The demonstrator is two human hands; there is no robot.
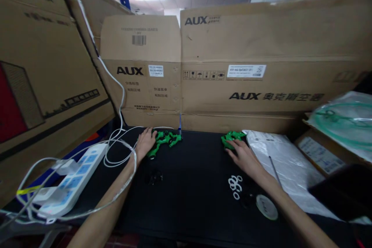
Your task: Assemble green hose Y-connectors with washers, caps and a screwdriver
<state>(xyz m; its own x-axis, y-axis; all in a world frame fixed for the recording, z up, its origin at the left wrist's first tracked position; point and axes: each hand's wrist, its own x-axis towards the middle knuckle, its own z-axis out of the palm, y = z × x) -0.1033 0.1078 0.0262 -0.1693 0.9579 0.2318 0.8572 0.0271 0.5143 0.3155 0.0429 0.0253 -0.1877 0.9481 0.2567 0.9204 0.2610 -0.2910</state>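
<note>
My left hand (144, 142) rests on the left end of a green plastic part (166, 139) lying at the far edge of the black mat (192, 197). My right hand (243, 156) reaches forward, its fingers touching a second green plastic part (231, 138) near the cardboard wall. Whether either hand truly grips its part is unclear; both lie on top of them. Several small white rings (235, 185) lie on the mat just left of my right forearm. A few dark small pieces (154, 177) sit beside my left forearm.
Tall AUX cardboard boxes (232, 66) wall the back and left. A white power strip (69, 178) with looping white cables (116, 151) lies at left. White plastic bags (285, 162), a thin rod (274, 168), a round disc (266, 206) and a cardboard box with tubing (340, 128) sit at right.
</note>
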